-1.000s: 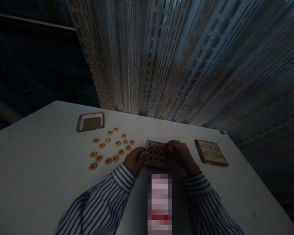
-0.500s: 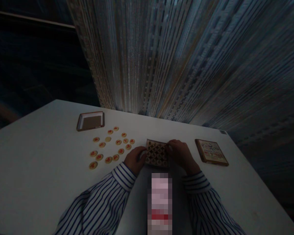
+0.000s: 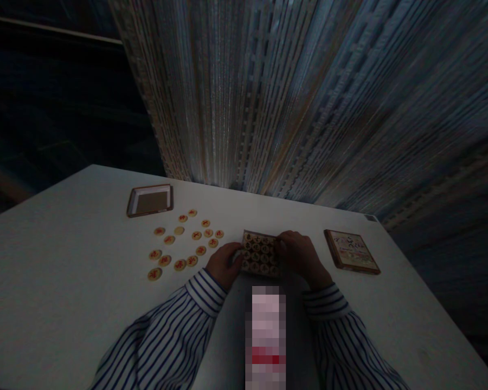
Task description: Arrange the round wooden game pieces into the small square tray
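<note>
In the middle of the white table lies a small box [image 3: 262,267] filled with rows of round pieces with dark markings. My left hand [image 3: 224,265] grips the box at its left side, thumb and fingers closed on the edge. On the opposite side, my right hand [image 3: 303,257] holds the upper right edge with bent fingers. Several loose round pieces with red markings [image 3: 180,265] are scattered to the left of my left hand. One piece [image 3: 179,231] among them shows no marking.
An open shallow tray or lid [image 3: 152,201] stands at the back left of the white table [image 3: 65,244]. A flat box with a printed picture [image 3: 352,251] lies on the right. Behind the table hangs a striped curtain [image 3: 236,97].
</note>
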`<state>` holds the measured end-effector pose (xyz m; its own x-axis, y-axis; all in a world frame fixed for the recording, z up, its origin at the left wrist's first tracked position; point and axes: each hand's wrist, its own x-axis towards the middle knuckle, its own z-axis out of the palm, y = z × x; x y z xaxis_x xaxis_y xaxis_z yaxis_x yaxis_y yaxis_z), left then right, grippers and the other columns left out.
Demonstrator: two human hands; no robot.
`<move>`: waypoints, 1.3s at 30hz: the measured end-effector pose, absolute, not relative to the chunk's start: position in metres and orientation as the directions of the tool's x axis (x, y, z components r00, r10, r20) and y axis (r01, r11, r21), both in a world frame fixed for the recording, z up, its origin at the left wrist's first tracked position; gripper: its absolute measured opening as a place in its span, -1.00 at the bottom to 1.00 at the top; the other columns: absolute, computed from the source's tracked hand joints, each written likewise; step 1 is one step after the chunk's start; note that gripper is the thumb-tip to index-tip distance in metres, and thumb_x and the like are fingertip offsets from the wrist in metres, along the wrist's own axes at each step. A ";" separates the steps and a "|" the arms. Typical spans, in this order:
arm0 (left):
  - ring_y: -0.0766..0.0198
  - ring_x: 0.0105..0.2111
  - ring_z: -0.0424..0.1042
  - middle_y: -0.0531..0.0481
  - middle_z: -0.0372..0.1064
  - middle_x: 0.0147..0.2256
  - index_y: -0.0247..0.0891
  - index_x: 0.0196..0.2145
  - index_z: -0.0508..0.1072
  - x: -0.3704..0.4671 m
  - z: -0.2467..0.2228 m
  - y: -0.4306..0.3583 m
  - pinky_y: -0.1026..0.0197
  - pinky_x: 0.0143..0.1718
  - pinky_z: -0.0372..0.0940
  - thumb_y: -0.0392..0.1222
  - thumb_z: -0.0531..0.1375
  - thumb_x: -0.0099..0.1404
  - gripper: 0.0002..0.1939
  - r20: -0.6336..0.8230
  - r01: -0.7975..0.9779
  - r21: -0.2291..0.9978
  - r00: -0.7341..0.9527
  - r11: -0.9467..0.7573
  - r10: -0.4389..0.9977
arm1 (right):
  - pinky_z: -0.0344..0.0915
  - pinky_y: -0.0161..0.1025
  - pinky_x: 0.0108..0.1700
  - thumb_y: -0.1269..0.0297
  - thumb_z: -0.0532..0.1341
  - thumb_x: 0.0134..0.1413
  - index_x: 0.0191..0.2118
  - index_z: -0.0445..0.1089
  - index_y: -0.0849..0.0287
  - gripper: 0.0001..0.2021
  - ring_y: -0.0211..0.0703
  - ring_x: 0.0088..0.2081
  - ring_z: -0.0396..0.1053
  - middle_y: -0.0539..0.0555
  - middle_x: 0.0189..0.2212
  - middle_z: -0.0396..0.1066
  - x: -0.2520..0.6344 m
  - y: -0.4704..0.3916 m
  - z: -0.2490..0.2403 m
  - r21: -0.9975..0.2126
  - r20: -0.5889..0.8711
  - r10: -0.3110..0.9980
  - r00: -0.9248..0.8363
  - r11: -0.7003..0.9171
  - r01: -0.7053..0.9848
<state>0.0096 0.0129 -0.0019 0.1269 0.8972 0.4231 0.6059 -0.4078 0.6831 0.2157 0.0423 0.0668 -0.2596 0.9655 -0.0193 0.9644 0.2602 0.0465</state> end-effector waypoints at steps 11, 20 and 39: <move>0.17 -0.20 0.42 -0.11 0.45 -0.23 -0.28 -0.21 0.41 0.010 0.001 0.012 0.09 -0.16 0.34 -0.25 0.05 0.17 -0.76 0.405 0.607 0.685 0.143 -0.403 0.903 | 0.12 -0.24 -0.22 0.30 -0.02 0.14 -0.20 0.37 0.17 -0.75 -0.12 -0.16 0.31 0.14 -0.21 0.40 0.213 0.043 0.068 0.039 -0.049 0.965 -0.256 0.258 0.965; 0.16 -0.20 0.42 -0.15 0.45 -0.24 -0.31 -0.21 0.41 0.010 -0.003 0.013 0.07 -0.17 0.34 -0.25 0.05 0.16 -0.75 0.422 0.603 0.682 0.137 -0.414 0.896 | 0.12 -0.24 -0.22 0.29 0.00 0.12 -0.20 0.38 0.15 -0.76 -0.11 -0.17 0.32 0.11 -0.21 0.40 0.215 0.042 0.065 0.033 -0.008 0.966 -0.258 0.258 0.966; 0.16 -0.19 0.41 -0.13 0.44 -0.22 -0.28 -0.21 0.42 0.011 -0.001 0.012 0.07 -0.15 0.34 -0.25 0.05 0.17 -0.75 0.416 0.599 0.684 0.148 -0.416 0.897 | 0.13 -0.26 -0.23 0.28 0.01 0.12 -0.15 0.38 0.06 -0.75 -0.13 -0.16 0.30 0.08 -0.15 0.39 0.217 0.043 0.064 0.009 -0.019 0.960 -0.278 0.278 0.960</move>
<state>0.0105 0.0117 -0.0008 0.1483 0.8972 0.4160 0.5989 -0.4162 0.6841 0.2168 0.0432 0.0638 -0.2782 0.9603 -0.0188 0.9604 0.2784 0.0088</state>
